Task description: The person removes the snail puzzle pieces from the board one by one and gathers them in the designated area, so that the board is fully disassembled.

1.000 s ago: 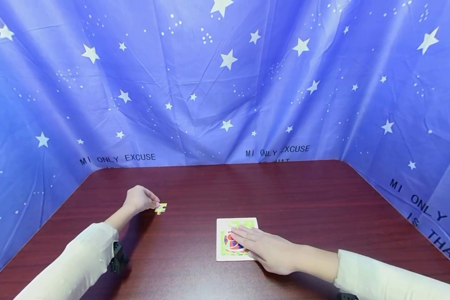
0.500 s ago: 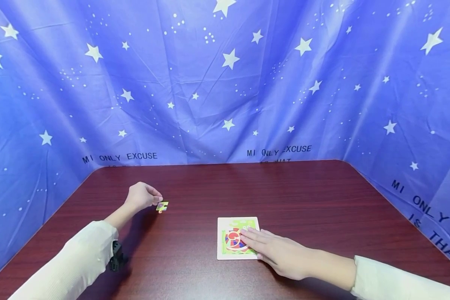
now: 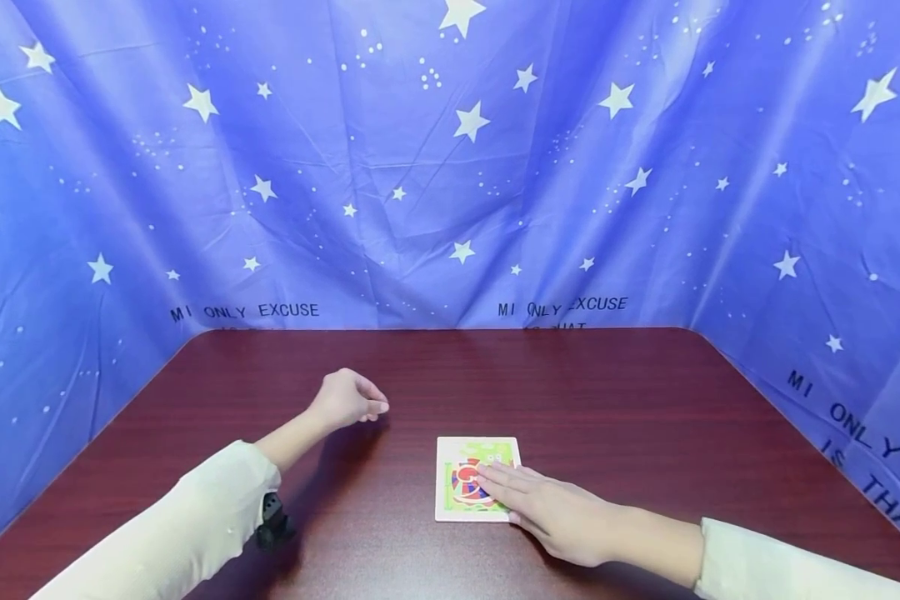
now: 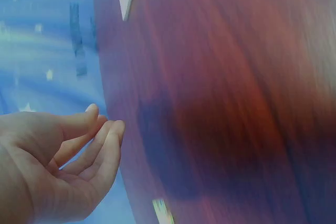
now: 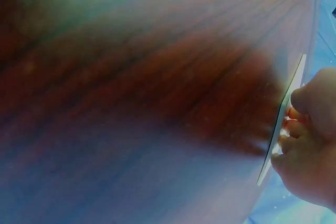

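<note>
My left hand (image 3: 348,398) hovers over the table left of centre, its fingers loosely bent and the thumb near the fingertips. In the left wrist view nothing shows between the thumb and fingers (image 4: 113,135). A small bright jigsaw piece (image 4: 163,211) lies on the table at the bottom of that view; the head view does not show it. My right hand (image 3: 562,508) rests with extended fingers on the right part of a square puzzle board (image 3: 472,443). This white-rimmed board carries a green, red and blue picture, partly covered by the fingers.
The dark red-brown table (image 3: 390,542) reaches back to a blue star-printed curtain (image 3: 390,150), which also runs along both sides. A black wrist camera (image 3: 273,521) sits at my left sleeve.
My left hand has left the jigsaw piece it was touching and moved to the right, away from it. My right hand has stayed on the board, after sliding slightly right.
</note>
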`<action>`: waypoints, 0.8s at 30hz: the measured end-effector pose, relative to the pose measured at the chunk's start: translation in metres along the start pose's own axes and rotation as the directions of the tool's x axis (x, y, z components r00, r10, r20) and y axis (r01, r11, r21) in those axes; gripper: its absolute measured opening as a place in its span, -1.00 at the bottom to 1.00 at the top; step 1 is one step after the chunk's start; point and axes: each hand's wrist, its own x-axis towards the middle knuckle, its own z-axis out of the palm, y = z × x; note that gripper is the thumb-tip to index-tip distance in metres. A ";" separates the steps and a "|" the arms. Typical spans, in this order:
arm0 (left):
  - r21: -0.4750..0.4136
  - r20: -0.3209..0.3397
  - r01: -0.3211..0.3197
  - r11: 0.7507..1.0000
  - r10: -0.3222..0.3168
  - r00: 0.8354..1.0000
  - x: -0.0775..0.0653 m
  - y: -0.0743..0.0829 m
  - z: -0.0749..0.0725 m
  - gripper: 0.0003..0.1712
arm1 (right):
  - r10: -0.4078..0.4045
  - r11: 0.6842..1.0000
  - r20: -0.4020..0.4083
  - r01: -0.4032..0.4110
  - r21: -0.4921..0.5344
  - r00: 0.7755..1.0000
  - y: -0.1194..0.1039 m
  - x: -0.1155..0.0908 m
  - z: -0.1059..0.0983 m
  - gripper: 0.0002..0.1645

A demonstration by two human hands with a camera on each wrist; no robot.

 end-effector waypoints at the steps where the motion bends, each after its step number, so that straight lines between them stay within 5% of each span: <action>1: -0.004 0.013 -0.012 1.000 0.012 1.000 -0.001 0.006 0.005 -0.92 | 0.006 1.000 0.011 -0.006 0.009 1.000 0.000 0.000 -0.001 -0.41; 12: -0.051 0.152 -0.043 0.998 0.050 0.987 -0.014 0.050 0.047 -0.97 | 0.018 0.997 0.061 -0.023 0.075 0.998 0.002 0.006 -0.009 -0.45; 24: 0.008 0.174 -0.102 0.995 0.099 0.980 -0.017 0.062 0.068 -0.97 | 0.030 0.998 0.070 -0.034 0.059 0.997 0.002 0.006 -0.007 -0.45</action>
